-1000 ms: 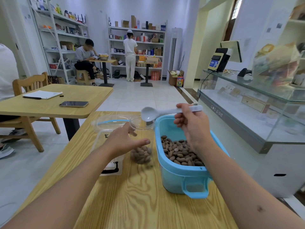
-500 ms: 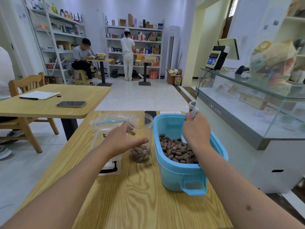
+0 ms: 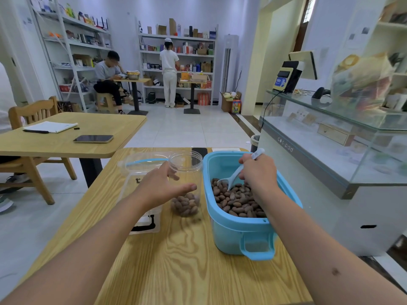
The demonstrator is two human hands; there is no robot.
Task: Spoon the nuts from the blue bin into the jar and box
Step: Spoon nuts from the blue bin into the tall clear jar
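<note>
Right hand (image 3: 258,172) clenched round the handle of a white plastic spoon (image 3: 236,172), wrist over the blue bin (image 3: 240,230). Spoon tilted, bowl down among the nuts (image 3: 236,200), handle end poking up past the knuckles. Nuts cover the bin floor, brown, heaped toward the near right.

Left hand (image 3: 163,187) wrapped round the clear jar (image 3: 187,172), just left of the bin: thumb across the near face, fingers behind the glass. Jar upright, open-mouthed, a shallow layer of nuts at the bottom.

Left of the jar, touching or nearly so, a clear plastic box (image 3: 141,170) with a blue strip near its rim; the left forearm hides much of it.

All stand on a pale wood-grain table (image 3: 187,260). Beyond the bin, at the table's far edge, a dark phone (image 3: 199,150) lies flat.
</note>
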